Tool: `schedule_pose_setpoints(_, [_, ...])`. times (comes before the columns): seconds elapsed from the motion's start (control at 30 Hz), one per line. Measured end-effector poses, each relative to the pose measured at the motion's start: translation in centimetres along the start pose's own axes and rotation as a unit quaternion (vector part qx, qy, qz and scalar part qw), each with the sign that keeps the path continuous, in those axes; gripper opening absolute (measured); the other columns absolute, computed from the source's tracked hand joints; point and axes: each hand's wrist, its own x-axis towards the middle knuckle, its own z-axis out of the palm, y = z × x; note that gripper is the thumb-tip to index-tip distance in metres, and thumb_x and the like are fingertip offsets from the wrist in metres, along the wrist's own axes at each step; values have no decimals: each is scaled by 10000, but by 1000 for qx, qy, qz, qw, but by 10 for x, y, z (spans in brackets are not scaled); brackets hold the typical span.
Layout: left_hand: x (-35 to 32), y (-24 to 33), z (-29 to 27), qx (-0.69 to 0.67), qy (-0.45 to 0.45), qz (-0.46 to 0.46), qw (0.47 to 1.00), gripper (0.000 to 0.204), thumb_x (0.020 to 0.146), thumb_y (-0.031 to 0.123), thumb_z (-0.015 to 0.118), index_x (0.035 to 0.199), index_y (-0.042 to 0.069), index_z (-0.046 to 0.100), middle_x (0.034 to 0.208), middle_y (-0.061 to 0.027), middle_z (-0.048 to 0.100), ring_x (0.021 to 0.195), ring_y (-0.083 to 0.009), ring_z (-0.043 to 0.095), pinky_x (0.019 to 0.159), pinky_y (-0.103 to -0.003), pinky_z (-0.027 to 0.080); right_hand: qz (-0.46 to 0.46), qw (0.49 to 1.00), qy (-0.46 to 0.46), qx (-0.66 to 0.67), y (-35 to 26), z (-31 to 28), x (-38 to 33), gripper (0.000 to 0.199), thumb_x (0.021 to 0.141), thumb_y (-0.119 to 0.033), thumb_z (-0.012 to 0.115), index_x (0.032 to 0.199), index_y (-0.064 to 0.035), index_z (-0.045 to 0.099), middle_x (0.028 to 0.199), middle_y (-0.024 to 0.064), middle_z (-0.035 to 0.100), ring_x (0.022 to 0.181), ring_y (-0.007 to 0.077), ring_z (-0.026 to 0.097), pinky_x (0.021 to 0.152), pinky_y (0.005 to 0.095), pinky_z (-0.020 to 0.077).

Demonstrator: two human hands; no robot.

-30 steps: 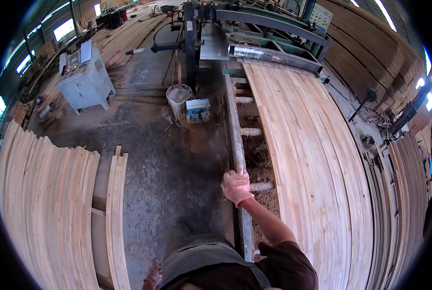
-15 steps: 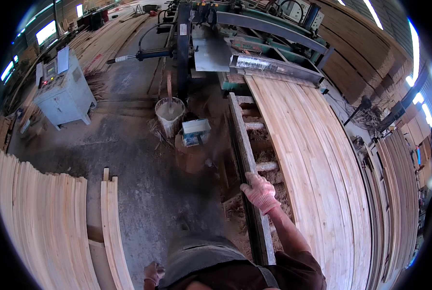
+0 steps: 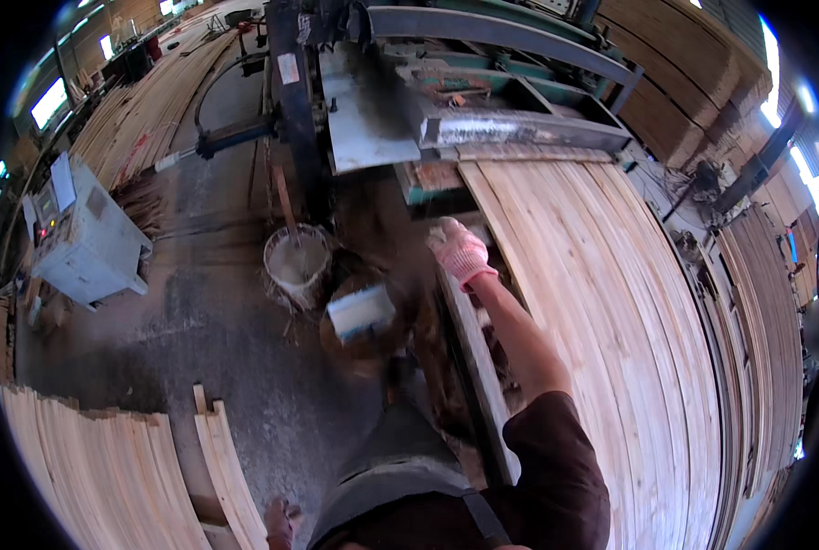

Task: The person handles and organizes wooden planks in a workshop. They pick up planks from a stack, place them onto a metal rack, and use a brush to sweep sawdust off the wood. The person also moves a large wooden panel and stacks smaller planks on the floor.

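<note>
My right hand (image 3: 460, 249), in a pink and white work glove, is stretched forward over the far end of a long grey rail (image 3: 479, 378). It hovers at the left edge of a wide stack of pale wood sheets (image 3: 602, 302). The glove is blurred, so its grip is unclear. My left hand (image 3: 281, 521) hangs low at the bottom edge beside my body, only partly in view. A large green and grey machine (image 3: 483, 110) stands just beyond the sheets.
A white bucket (image 3: 295, 261) with a stick and a small blue and white container (image 3: 362, 312) sit on the dusty floor left of the rail. A grey control cabinet (image 3: 84, 240) stands far left. Curved pale boards (image 3: 107, 477) lie lower left; more stacks line the right wall.
My view has moved forward toward the machine. My right hand slid forward along the rail from its middle to its far end, and the bucket now lies closer.
</note>
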Motion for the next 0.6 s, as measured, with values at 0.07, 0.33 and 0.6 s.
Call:
schedule_pose_setpoints(0.07, [-6, 0, 8, -16, -100, -50, 994, 878, 1009, 562, 584, 1658, 182, 131, 1692, -152, 257, 1557, -389, 227, 1246, -644, 183, 54, 997, 28, -44, 27, 15, 82, 609, 920, -478, 634, 1375, -78, 573, 1297, 202, 655, 1253, 398, 603, 1040, 463, 503])
schedule_pose_setpoints(0.33, [-47, 36, 148, 158, 10, -104, 982, 781, 1032, 490, 578, 1620, 125, 216, 1635, -152, 339, 1448, -385, 367, 1152, -615, 316, 145, 976, -5, -161, 63, 66, 304, 630, 922, -460, 656, 1347, -11, 537, 1282, 188, 650, 1203, 369, 632, 987, 470, 532])
schedule_pose_setpoints(0.6, [3, 116, 204, 204, -34, -90, 974, 688, 1055, 418, 573, 1582, 69, 301, 1578, -153, 420, 1339, -380, 507, 1058, -586, 449, 98, 981, 39, -164, 70, 92, 314, 720, 924, -434, 662, 1455, 3, 449, 1490, 247, 501, 1412, 434, 450, 1122, 490, 438])
